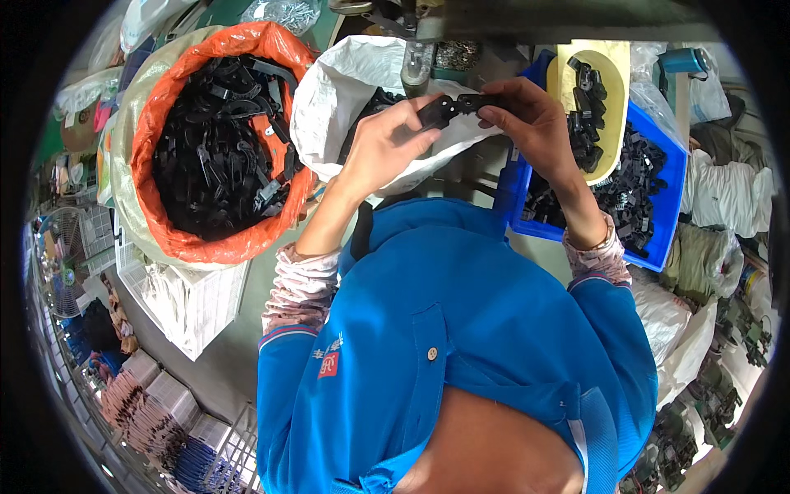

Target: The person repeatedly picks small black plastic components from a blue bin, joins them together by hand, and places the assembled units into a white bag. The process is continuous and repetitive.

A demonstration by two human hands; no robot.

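Observation:
My left hand [381,144] grips a flat black plastic part [437,113] with a rounded end between thumb and fingers. A smaller black plastic piece [476,102] is pinched in my right hand [535,123]. Both parts meet end to end in front of me, above the mouth of a white sack [325,90]; whether they are joined I cannot tell. Dark parts lie inside that sack, partly hidden by my left hand. Beside my right wrist, a yellow tub [615,74] with black pieces sits over a blue bin [671,198] full of small black parts.
To the left stands a sack with an orange liner [148,177], heaped with curved black parts. A white crate [185,317] is below it. A metal machine post [417,62] rises beyond my hands, under a dark beam [568,20]. Bundled white sacks [728,193] line the right.

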